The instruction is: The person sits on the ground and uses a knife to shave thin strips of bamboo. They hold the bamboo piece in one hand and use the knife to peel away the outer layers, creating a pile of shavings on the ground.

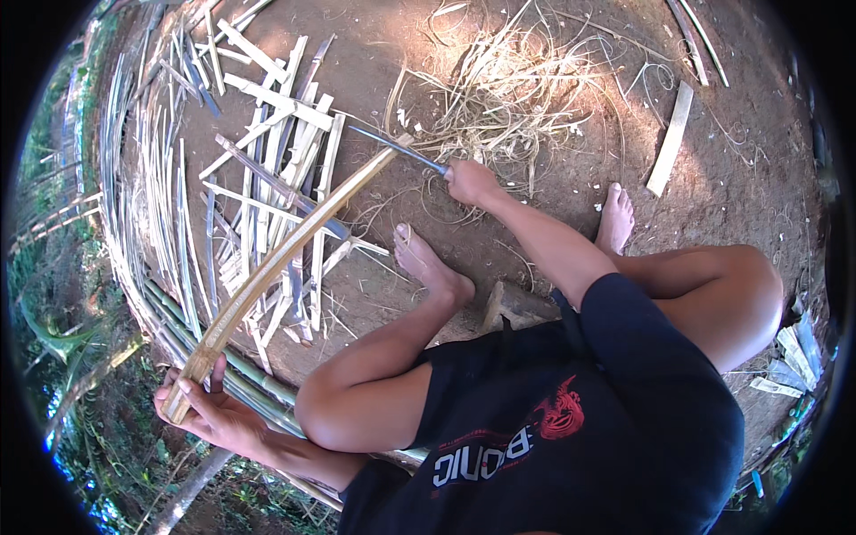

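My left hand (214,412) is closed round the near end of a long split bamboo strip (283,253), which slants up and away to the right. In my right hand (470,184) is a knife, gripped by its handle, which my fingers hide. The narrow knife blade (392,145) points left and lies at the strip's far end; whether it cuts into the bamboo I cannot tell. Just beyond my right hand spreads a heap of thin curled bamboo shavings (513,94).
Split bamboo pieces (294,147) lie crisscrossed on the dirt floor to the left. Long bamboo poles (254,379) run along the left edge, with greenery outside. A flat bamboo slat (670,140) lies at right, beyond my bare foot (615,218). A wooden block (517,306) sits between my legs.
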Available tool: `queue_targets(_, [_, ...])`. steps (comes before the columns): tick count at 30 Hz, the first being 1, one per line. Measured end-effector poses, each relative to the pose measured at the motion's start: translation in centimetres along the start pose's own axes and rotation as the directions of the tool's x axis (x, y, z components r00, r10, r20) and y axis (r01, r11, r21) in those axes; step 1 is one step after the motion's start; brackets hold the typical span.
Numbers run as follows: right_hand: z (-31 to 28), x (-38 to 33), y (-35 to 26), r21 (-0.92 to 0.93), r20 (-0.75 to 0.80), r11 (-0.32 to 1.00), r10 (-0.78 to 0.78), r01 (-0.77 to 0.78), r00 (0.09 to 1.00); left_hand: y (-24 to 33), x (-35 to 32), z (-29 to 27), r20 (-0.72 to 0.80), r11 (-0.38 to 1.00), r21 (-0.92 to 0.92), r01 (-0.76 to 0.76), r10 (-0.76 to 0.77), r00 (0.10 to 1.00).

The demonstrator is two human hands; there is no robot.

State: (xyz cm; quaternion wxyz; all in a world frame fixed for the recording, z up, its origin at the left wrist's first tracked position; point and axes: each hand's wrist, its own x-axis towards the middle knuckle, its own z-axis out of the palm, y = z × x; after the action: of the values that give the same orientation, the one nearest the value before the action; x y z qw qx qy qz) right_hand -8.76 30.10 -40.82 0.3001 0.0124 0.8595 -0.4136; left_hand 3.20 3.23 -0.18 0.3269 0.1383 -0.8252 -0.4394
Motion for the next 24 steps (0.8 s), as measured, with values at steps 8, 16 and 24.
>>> queue_targets(8, [-0.7,0.0,2.2,-0.04,0.048,0.989,0.143,-0.141,0.989,0.3,-0.1,0.4,-0.026,1.0,0.003,0.004,-0.004,1.0])
queue_targets(16, [-0.3,-0.9,3.7,-0.14,0.063,0.98,0.149,-0.139,0.987,-0.7,0.4,-0.1,0.01,0.999,-0.039,-0.032,0.032,0.999])
queue_targets(24, [-1.9,-1.5,5.3,0.176,0.143,0.979,0.08,-0.105,0.987,-0.9,0.9,0.1,-0.077,0.998,-0.003,0.055,-0.055,0.996])
